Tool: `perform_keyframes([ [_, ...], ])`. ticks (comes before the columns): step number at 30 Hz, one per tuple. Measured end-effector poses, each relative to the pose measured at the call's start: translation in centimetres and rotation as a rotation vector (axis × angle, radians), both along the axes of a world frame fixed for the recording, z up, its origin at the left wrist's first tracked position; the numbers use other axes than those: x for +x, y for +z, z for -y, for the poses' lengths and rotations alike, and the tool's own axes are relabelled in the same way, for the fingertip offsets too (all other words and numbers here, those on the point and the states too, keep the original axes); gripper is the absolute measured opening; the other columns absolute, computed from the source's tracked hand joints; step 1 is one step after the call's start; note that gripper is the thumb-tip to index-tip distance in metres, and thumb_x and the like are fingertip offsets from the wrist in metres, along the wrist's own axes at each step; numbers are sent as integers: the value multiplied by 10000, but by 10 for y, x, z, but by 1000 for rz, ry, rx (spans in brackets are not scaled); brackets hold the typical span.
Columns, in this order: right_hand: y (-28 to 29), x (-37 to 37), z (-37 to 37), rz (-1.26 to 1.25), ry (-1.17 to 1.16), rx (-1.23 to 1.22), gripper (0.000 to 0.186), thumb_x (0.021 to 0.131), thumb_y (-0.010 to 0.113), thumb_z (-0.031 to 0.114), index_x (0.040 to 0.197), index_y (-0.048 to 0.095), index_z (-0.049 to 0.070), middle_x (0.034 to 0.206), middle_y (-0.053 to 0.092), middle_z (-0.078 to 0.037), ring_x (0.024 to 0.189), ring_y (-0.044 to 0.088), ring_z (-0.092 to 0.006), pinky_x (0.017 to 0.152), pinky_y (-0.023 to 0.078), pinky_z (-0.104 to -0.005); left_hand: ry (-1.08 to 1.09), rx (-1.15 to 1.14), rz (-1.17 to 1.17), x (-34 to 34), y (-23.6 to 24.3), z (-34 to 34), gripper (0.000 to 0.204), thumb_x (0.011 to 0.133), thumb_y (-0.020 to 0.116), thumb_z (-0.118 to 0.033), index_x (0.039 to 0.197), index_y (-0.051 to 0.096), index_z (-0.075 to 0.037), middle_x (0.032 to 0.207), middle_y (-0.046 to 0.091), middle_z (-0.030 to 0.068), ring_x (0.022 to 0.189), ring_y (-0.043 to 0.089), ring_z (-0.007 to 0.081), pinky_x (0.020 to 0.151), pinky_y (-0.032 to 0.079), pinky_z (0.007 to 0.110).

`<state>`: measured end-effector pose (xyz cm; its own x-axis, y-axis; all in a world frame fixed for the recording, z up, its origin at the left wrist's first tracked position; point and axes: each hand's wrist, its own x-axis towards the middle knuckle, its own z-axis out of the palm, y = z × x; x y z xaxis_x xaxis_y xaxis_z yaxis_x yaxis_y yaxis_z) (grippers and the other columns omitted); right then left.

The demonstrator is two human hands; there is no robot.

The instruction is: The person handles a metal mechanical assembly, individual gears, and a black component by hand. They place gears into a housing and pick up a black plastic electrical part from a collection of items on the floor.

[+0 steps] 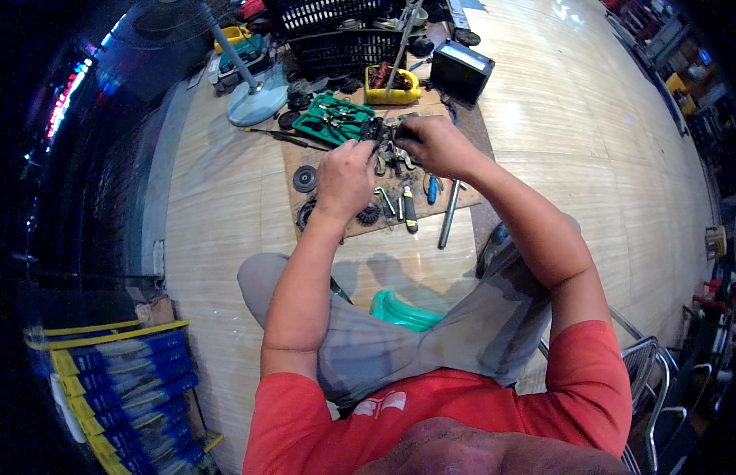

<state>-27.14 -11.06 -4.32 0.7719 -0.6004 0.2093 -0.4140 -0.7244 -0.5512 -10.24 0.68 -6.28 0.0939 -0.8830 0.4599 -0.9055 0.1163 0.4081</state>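
A dark, greasy mechanical part (375,130) is above the cardboard, between my two hands. My left hand (348,178) is closed on its near left side, with the fingertips partly hidden. On the other side my right hand (441,148) is curled shut, knuckles up; what its blackened fingers pinch is too small to make out. Small metal pieces (405,162) lie just under the hands. Nearer to me are a black-and-yellow utility knife (410,210), a hex key (385,201), a blue-handled screwdriver (432,190) and a steel bar (449,215). A round black disc (304,179) rests to the left.
Beyond my hands are a green tool tray (334,119), a cut yellow container (393,96), black crates (344,54) and a black battery (461,71). A fan's round base (258,98) stands far left. A green plastic stool (403,311) is between my legs.
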Motion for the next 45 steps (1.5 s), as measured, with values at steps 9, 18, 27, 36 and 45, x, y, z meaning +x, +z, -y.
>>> perform_keyframes([
  [9,-8,3,-4,79,43,43,260,860,665,288,966,675,51,897,671,-206,846,635,-414,743,506,-490,-26,8,-165,-4,1,-2,176,856,637,-110,1003,650,-15,967,652,193,890,625,390,778,497,452],
  [18,-6,3,-8,16,142,-212,158,840,627,184,799,611,33,822,645,-194,816,620,-413,720,479,-506,-138,-6,-232,3,0,1,95,829,631,-43,916,641,-7,858,632,183,829,617,380,727,489,449],
  [27,-2,3,-10,-17,150,-207,127,834,616,155,813,608,30,842,641,-186,851,627,-394,746,489,-490,-108,15,-212,-1,-3,0,126,859,625,-85,960,665,-21,907,660,175,862,631,372,751,503,432],
  [36,-7,-1,0,-11,70,-173,175,845,657,202,853,620,31,813,636,-189,825,615,-402,708,478,-485,26,95,-226,-6,-1,2,123,874,620,-122,929,644,-15,883,659,204,854,629,399,745,497,467],
  [45,-8,-1,1,-20,90,-155,182,849,672,221,874,646,42,812,645,-184,803,621,-401,693,485,-473,67,135,-477,-9,-1,5,167,888,620,-150,917,649,12,817,659,214,769,642,388,678,491,441],
])
